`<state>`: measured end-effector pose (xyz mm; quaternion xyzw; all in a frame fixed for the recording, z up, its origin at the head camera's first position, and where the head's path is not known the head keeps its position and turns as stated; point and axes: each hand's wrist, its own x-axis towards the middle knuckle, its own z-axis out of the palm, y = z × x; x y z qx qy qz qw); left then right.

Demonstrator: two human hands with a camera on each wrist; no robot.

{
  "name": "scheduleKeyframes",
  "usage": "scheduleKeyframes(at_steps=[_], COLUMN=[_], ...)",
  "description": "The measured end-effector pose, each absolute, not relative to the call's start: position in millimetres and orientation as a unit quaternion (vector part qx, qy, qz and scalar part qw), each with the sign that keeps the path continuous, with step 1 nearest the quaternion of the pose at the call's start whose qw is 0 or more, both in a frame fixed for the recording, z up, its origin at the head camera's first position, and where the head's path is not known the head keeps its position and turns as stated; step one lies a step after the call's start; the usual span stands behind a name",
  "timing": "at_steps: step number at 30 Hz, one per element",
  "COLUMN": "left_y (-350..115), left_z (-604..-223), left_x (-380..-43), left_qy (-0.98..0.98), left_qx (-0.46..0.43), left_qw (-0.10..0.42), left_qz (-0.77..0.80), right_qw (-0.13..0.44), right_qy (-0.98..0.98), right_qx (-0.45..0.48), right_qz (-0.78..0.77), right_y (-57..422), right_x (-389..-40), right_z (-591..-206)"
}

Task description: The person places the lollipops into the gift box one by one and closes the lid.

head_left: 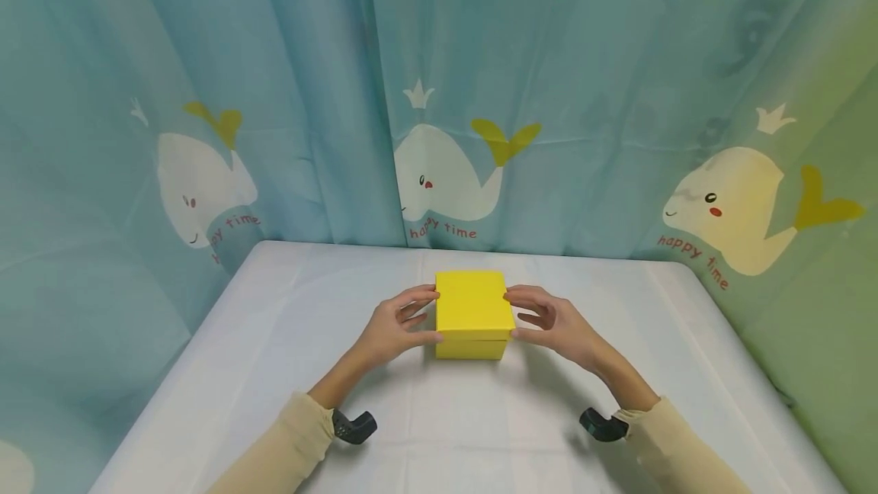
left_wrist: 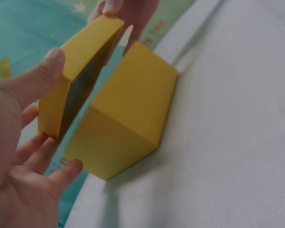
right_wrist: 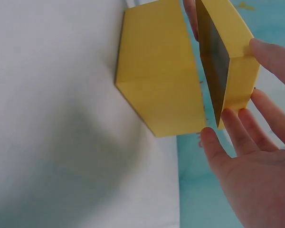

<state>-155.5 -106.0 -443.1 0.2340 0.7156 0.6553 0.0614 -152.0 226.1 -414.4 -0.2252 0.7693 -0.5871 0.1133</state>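
Note:
Both hands hold the square yellow lid (head_left: 473, 300) level over the yellow box base (head_left: 469, 350), which stands on the table. My left hand (head_left: 392, 328) pinches the lid's left side, thumb at the near corner and fingertips farther back. On the opposite side, my right hand (head_left: 561, 328) grips it in the same way. Both wrist views show a gap between the lid (left_wrist: 88, 50) and the base (right_wrist: 156, 71). The lid's hollow, dark underside faces the base, whose top opening is hidden.
A white cloth covers the table (head_left: 329, 280). Blue-green curtains (head_left: 315, 97) with printed whales hang right behind its far edge and along the sides. A dark device (head_left: 355, 428) sits at the left wrist and another dark device (head_left: 604, 425) at the right.

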Motion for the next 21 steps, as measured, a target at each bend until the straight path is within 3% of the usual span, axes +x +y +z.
scheduleKeyframes(at_steps=[21], left_y=[-104], left_z=[-454], left_x=[-161], left_qy=[0.736], left_qx=[0.233], left_qw=[0.053], left_qz=[0.633], right_qw=[0.110], right_qy=[0.765], right_qx=[-0.222], right_qz=[-0.595], right_y=[225], right_x=[-157], right_z=[-437])
